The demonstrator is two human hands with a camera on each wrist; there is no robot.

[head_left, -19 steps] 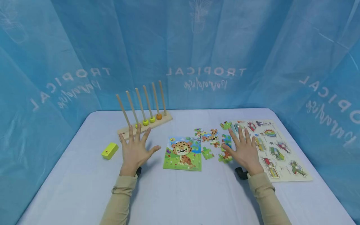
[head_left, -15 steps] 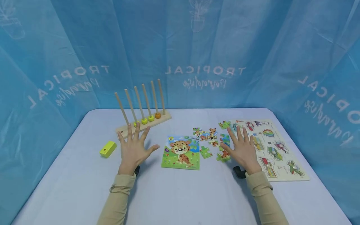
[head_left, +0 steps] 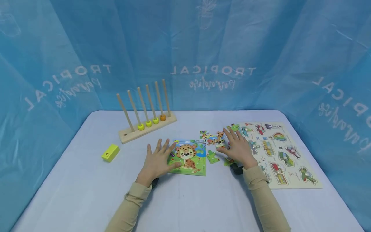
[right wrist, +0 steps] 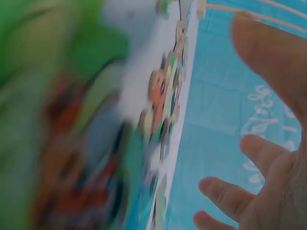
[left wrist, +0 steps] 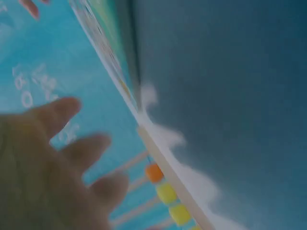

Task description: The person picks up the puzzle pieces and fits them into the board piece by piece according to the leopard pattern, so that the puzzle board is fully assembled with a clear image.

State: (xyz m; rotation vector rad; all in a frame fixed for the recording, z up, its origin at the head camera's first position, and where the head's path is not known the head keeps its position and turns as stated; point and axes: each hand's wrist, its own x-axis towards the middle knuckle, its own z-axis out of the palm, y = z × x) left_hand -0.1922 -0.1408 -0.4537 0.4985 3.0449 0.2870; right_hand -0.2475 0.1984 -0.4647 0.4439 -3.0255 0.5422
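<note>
A square leopard puzzle picture [head_left: 189, 161] lies at the middle of the white table. My left hand [head_left: 157, 163] is over its left edge, fingers spread, holding nothing; the thumb overlaps the picture's lower left part. To the right are several loose jigsaw pieces [head_left: 213, 157], some green, others with leopard parts. Over the right side of these pieces is my right hand [head_left: 239, 149], its fingers spread and apart, hiding some of them. The right wrist view shows blurred pieces [right wrist: 158, 88] beside the right hand [right wrist: 268, 191], with nothing between the fingers.
A wooden peg stand [head_left: 149, 129] with yellow and orange beads stands at the back left. A yellow block [head_left: 110, 153] lies in front of it. On the right is a knobbed vehicle puzzle board [head_left: 295, 175]. A blue curtain [head_left: 185, 38] hangs around the table.
My left hand has moved right from in front of the peg stand to the leopard picture's left edge. My right hand has shifted left over the loose pieces, away from the vehicle board.
</note>
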